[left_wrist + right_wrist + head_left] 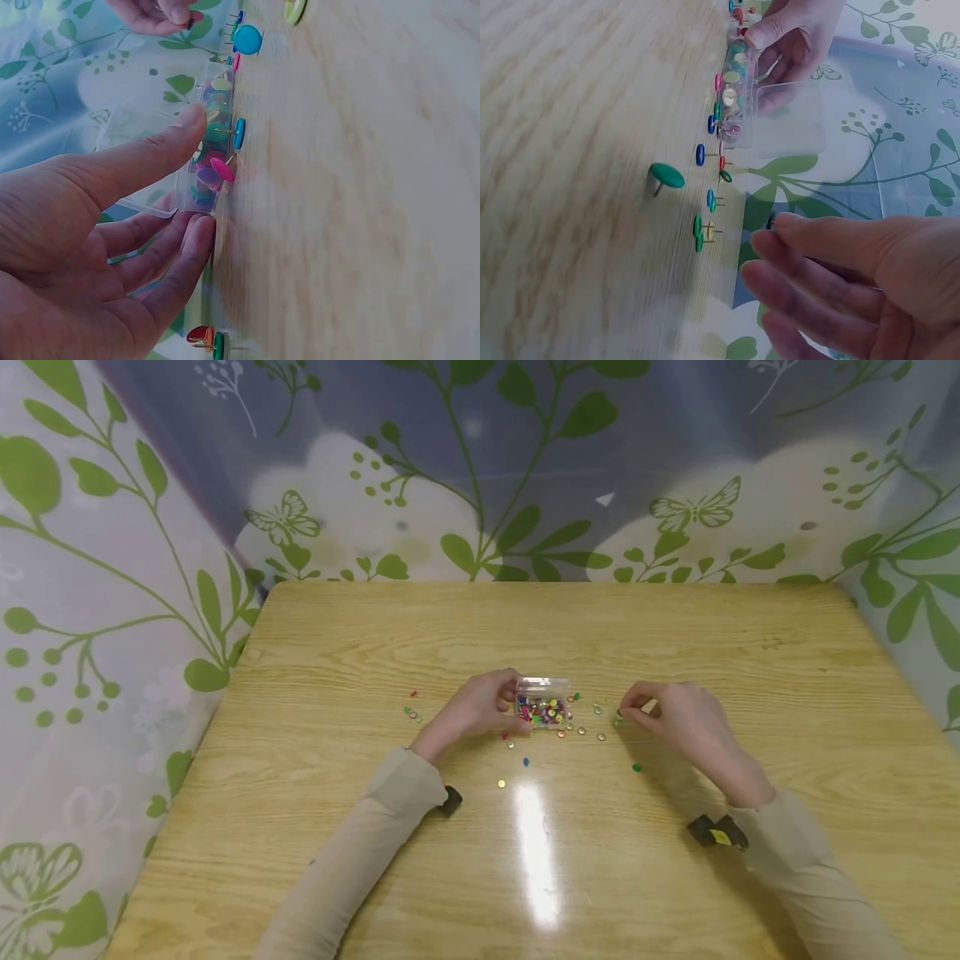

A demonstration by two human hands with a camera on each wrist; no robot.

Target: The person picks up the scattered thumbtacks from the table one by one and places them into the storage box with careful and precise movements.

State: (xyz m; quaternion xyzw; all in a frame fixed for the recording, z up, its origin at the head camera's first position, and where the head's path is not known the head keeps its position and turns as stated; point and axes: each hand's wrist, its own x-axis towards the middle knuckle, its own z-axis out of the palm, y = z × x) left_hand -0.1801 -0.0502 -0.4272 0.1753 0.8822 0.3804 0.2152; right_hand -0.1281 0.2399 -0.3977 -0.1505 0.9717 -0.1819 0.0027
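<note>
A small clear plastic box (543,710) with its lid raised sits on the table, filled with colourful thumbtacks (214,161). My left hand (483,703) grips the box at its left end, thumb on the near side and fingers around the far side. To the right of the box, my right hand (686,718) pinches a dark thumbtack (771,220) between thumb and forefinger, a little above the table. Under those fingertips lie several loose tacks. A green thumbtack (667,175) lies nearer, point down to the wood.
Loose thumbtacks lie around the box on the wooden table (315,643), among them a blue one (527,762), a yellow one (502,784) and a small group at the left (412,715). A leaf-patterned curtain (337,510) hangs behind the table and along its sides.
</note>
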